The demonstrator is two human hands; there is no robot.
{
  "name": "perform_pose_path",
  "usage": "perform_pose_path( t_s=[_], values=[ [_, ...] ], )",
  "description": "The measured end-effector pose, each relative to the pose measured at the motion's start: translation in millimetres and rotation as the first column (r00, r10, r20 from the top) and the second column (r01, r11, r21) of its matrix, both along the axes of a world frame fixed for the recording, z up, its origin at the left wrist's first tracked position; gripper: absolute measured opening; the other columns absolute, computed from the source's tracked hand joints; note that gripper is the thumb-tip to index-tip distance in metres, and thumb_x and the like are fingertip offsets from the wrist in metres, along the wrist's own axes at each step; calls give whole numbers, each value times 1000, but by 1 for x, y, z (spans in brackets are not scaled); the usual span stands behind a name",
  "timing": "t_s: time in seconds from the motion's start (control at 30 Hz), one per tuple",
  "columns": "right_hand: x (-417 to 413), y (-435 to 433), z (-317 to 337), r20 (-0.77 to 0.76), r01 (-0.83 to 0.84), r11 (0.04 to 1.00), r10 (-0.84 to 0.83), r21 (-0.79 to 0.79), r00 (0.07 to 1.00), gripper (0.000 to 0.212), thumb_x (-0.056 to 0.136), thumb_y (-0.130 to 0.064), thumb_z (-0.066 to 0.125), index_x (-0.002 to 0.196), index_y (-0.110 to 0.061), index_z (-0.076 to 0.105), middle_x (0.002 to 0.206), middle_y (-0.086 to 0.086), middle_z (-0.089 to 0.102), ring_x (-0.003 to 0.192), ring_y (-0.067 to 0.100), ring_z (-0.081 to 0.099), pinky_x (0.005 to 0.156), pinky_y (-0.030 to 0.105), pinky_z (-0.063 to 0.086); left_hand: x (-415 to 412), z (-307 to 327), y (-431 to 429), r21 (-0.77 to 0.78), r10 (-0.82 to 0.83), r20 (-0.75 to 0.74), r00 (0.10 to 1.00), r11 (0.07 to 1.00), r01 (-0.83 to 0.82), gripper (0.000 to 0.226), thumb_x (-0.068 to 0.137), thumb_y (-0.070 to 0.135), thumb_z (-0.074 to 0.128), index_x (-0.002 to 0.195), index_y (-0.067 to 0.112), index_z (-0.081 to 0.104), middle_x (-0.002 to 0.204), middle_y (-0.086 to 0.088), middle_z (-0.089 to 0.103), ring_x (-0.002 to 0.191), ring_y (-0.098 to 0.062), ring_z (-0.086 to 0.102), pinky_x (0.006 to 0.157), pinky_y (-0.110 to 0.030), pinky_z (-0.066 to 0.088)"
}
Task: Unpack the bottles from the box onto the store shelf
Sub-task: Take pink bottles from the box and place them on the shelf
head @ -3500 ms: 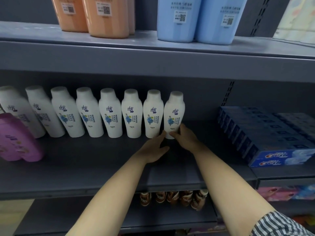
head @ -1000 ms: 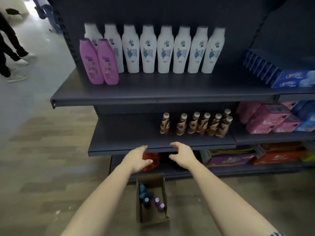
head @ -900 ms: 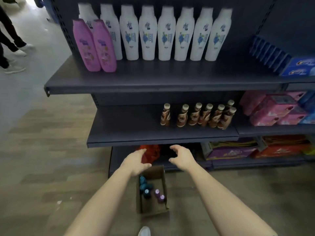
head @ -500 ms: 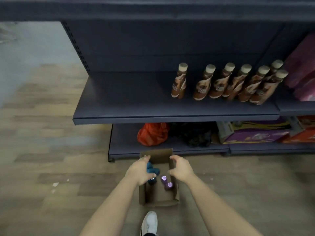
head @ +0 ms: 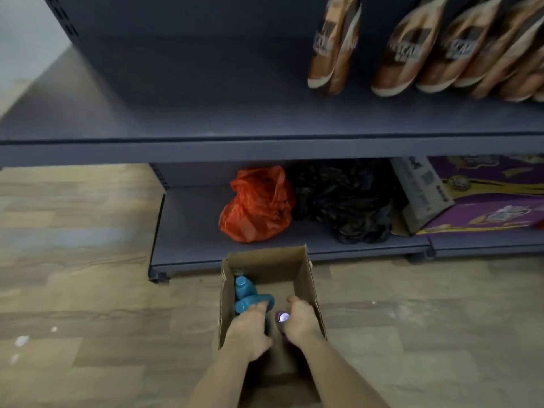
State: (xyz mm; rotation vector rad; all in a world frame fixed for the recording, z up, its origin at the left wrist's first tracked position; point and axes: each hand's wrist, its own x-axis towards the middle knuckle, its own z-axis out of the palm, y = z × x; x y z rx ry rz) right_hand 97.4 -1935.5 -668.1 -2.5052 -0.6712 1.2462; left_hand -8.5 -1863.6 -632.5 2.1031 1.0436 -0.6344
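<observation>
An open cardboard box [head: 307, 278] stands on the wooden floor in front of the bottom shelf. Inside it on the left are teal-capped bottles [head: 243, 291], and a purple-capped bottle [head: 282, 317] stands near the middle. Both my hands are down inside the box. My left hand [head: 250, 329] wraps around a teal bottle, with its fingertips on the cap. My right hand [head: 301, 322] curls around the purple-capped bottle from the right. The lower parts of the bottles are hidden by my hands.
Above the box, the grey middle shelf [head: 206, 148] carries a row of brown bottles [head: 334, 54] on its right; its left part is bare. The bottom shelf [head: 188, 231] holds an orange plastic bag [head: 259, 204], a black bag [head: 344, 201] and a purple carton [head: 485, 201].
I have bent down from the upper shelf toward the floor. Both hands dropped from above the box into it and closed around bottles.
</observation>
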Motion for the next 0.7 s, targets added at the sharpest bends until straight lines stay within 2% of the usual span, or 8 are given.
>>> perform_pose_path(
  t_s=[0.1, 0.17, 0.3, 0.4, 0.6, 0.7],
  values=[
    [-6, 4, -30, -30, 56, 998, -56, -17, 998, 53, 94, -13, 56, 144, -14, 39, 139, 8, 51, 126, 22, 51, 102, 26, 41, 4, -32, -1, 14, -32, -3, 999, 999, 32, 82, 85, 24, 65, 152, 22, 18, 155, -1, 30, 142, -19, 32, 115, -31, 26],
    [-7, 6, -46, -17, 69, 997, -70, -41, 997, 52, 92, -13, 57, 142, -15, 42, 137, 7, 51, 123, 22, 52, 103, 27, 43, 5, -47, 1, 28, -43, -5, 999, 999, 43, 83, 85, 25, 66, 153, 22, 17, 155, -1, 30, 142, -18, 31, 115, -30, 26],
    [1, 8, -62, 20, 19, 993, -17, -112, 1000, 48, 93, -19, 59, 138, -13, 45, 139, 8, 51, 127, 25, 50, 103, 29, 42, 7, -64, 12, 71, -47, -42, 998, 996, 50, 83, 80, 31, 70, 149, 21, 24, 150, -2, 38, 136, -21, 39, 111, -30, 32],
    [5, 7, -73, 41, 13, 992, -8, -128, 999, 45, 94, -15, 57, 138, -11, 46, 140, 10, 50, 129, 25, 48, 103, 28, 40, 10, -71, 17, 59, -58, -58, 997, 996, 62, 82, 78, 32, 71, 147, 20, 27, 150, -2, 38, 135, -23, 40, 111, -31, 33],
    [3, 12, -81, 66, 29, 984, -18, -177, 998, 39, 91, -19, 59, 129, -13, 55, 132, 10, 56, 122, 26, 54, 97, 29, 45, 13, -76, 19, 46, -57, -27, 998, 997, 58, 77, 81, 30, 67, 146, 17, 28, 151, -3, 36, 137, -21, 37, 111, -28, 29],
    [-1, 13, -85, 103, 20, 979, 2, -205, 995, 29, 90, -24, 59, 116, -11, 61, 122, 11, 63, 113, 28, 60, 88, 30, 49, 13, -78, 21, 37, -36, -15, 999, 999, 37, 78, 78, 30, 69, 145, 18, 30, 149, -3, 38, 136, -21, 38, 111, -28, 31]
  ],
)
